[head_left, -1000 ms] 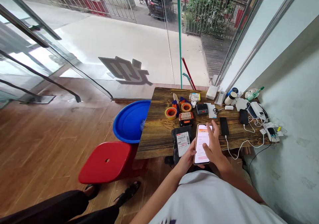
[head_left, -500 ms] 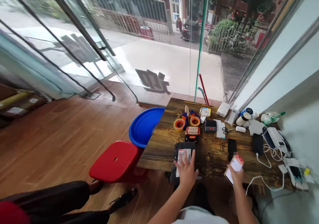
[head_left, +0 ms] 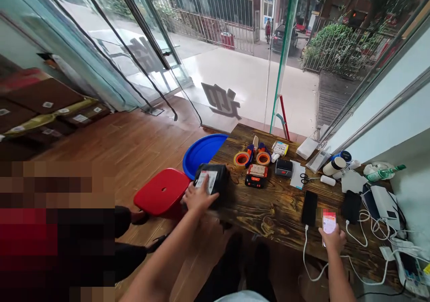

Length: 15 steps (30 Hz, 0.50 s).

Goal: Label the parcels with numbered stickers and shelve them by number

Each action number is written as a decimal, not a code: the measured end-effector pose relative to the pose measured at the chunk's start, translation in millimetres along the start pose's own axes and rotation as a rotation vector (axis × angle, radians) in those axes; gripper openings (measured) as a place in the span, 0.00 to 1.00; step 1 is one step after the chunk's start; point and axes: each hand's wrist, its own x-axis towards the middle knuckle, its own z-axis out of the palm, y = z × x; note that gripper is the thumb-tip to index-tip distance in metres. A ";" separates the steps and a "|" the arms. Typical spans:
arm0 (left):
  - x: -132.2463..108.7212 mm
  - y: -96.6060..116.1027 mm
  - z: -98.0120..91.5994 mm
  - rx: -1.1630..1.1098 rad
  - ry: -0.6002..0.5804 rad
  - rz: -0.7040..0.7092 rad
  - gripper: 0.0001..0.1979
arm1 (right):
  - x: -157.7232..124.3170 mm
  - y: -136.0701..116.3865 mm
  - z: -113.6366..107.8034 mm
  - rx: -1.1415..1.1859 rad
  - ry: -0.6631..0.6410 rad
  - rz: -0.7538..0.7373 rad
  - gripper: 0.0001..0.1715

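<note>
At the table's left edge sits a black parcel (head_left: 220, 179) with a white label on top. My left hand (head_left: 199, 198) lies across its near side, fingers spread and touching the label; whether it grips an edge I cannot tell. My right hand (head_left: 332, 238) is closed around a phone (head_left: 329, 222) with a lit screen, over the table's right front. Just left of that phone lies a black phone (head_left: 309, 207) with a white cable. Behind the parcel are an orange-and-black device (head_left: 256, 176), two tape dispensers (head_left: 242, 159) and a small black printer-like box (head_left: 284, 168).
A red stool (head_left: 157, 194) and a blue round lid or tub (head_left: 198, 152) stand left of the wooden table (head_left: 242, 203). Scissors (head_left: 308, 179), bottles (head_left: 334, 165) and cables crowd the table's right. A person in dark trousers (head_left: 124, 248) is at left; cartons (head_left: 47, 100) are stacked behind.
My left hand and the black parcel have moved left to the table's edge. The held phone has shifted right, away from the black phone. The view has turned left.
</note>
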 end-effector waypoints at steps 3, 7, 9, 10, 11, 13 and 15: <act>23.0 12.4 -14.8 -0.032 -0.058 0.037 0.42 | -11.2 -6.5 -3.5 0.037 0.071 -0.038 0.52; 18.4 34.3 -15.4 0.039 -0.014 0.030 0.42 | -39.6 -12.0 -16.1 0.150 0.235 -0.202 0.47; -1.7 43.0 -4.6 0.061 0.119 0.125 0.39 | -56.3 -7.1 -24.0 0.217 0.271 -0.278 0.43; -17.1 44.6 3.3 0.053 0.190 0.177 0.37 | -65.2 -1.4 -27.6 0.247 0.280 -0.316 0.41; -36.1 43.5 12.3 0.033 0.248 0.210 0.34 | -74.6 6.5 -30.6 0.274 0.283 -0.354 0.40; -83.4 31.8 31.1 -0.029 0.291 0.193 0.31 | -95.3 29.4 -34.6 0.303 0.270 -0.403 0.37; -136.7 8.9 45.8 -0.090 0.274 0.123 0.30 | -119.2 60.4 -36.2 0.272 0.230 -0.360 0.36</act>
